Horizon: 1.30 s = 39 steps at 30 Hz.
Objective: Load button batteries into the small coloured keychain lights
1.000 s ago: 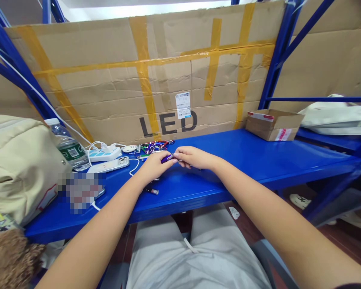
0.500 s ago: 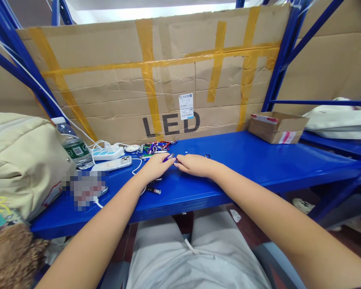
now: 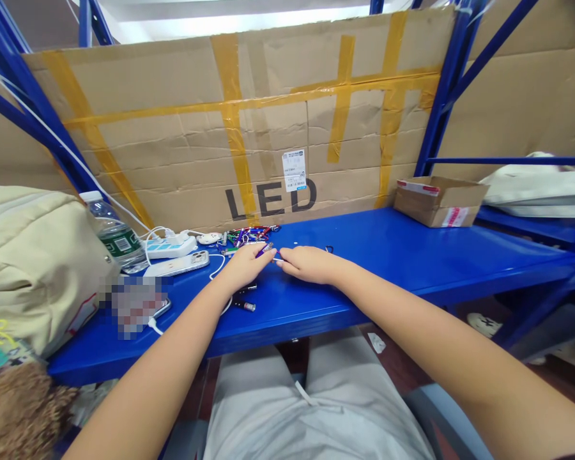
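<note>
My left hand (image 3: pixel 245 263) is closed around a small purple metal tube (image 3: pixel 264 250), which looks like a keychain penlight with a silvery end. Close by on the right, my right hand (image 3: pixel 309 264) has its fingers pinched together. Between the fingertips of both hands shows a thin whitish bit (image 3: pixel 278 259), too small to name. Behind my left hand lies a pile of colourful metal tubes and clips (image 3: pixel 252 235). Two black tubes with silvery ends lie under my left wrist, the nearer black tube (image 3: pixel 243 305) in plainer sight.
On the left of the blue table (image 3: pixel 354 243) are a water bottle (image 3: pixel 122 239), a power strip (image 3: pixel 172 245), a phone (image 3: pixel 177 263), cables and a cream bag (image 3: pixel 38 255). A small black ring (image 3: pixel 329 249) lies beyond my right hand. An open cardboard box (image 3: pixel 438 201) stands at the right.
The view has shifted slightly. Both hands stay close together in nearly the same place, and the whitish bit between the fingertips shows more plainly.
</note>
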Available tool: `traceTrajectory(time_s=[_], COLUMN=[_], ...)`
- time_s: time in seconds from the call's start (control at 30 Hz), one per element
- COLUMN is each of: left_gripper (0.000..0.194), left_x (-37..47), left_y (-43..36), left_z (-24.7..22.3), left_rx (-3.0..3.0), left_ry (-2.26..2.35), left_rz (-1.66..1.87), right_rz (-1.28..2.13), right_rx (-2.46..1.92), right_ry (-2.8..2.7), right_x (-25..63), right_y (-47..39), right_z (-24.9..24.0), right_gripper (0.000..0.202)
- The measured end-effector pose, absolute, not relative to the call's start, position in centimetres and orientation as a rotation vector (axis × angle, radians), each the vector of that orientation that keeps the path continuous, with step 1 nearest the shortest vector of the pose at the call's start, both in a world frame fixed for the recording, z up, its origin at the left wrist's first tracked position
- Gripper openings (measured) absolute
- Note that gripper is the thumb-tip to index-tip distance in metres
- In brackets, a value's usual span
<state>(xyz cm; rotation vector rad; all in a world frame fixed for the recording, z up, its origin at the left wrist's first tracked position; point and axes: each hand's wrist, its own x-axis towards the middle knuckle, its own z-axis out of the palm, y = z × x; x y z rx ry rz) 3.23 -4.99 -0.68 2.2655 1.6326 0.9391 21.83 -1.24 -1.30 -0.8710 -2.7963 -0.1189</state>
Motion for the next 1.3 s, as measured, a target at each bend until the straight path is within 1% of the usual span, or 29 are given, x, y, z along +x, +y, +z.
traceTrajectory(time_s=[0.2,0.3,0.4,0.5,0.67,0.83,1.03,1.17,1.23,1.3], left_gripper=[0.035,0.039,0.044,0.045,0.044,0.046,0.045,0.042,0.038,0.035], left_x=[3.4,3.4,3.4,3.4,3.3,3.2,3.6,3.8,3.9,4.0], left_y=[-5.3,-5.4,-5.4,-5.4,-5.5,-4.9,-4.6,-4.7,-4.7,-4.5], left_z=[-0.4,-0.6,-1.0,-1.2,-1.1,-2.0,-2.5,-2.3,-2.2,-1.9], left_rx=[2.258,2.285,2.334,2.319,2.146,1.868,1.628,1.501,1.476,1.444], left_ry=[1.618,1.57,1.56,1.544,1.439,1.27,1.074,1.059,1.061,1.06], left_rz=[0.93,0.944,0.851,0.807,0.881,0.941,1.015,1.047,1.058,1.09], right_rz=[-0.17,-0.14,-0.125,-0.155,-0.244,-0.273,-0.23,-0.195,-0.131,0.008], right_rx=[-0.931,-0.983,-1.029,-1.042,-1.053,-1.057,-1.052,-1.037,-1.003,-0.946], right_ry=[-2.743,-2.675,-2.604,-2.599,-2.635,-2.628,-2.637,-2.635,-2.622,-2.58], right_x=[21.5,21.5,21.7,21.8,21.8,21.7,21.4,21.1,21.0,21.0], right_y=[-1.2,-0.9,-0.7,-0.6,-0.9,-1.1,-0.8,-0.7,-0.6,-0.3], right_z=[-1.2,-1.0,-0.8,-0.8,-0.7,-0.5,-0.7,-0.9,-1.0,-1.2], right_gripper=[0.034,0.034,0.035,0.035,0.029,0.034,0.038,0.035,0.032,0.03])
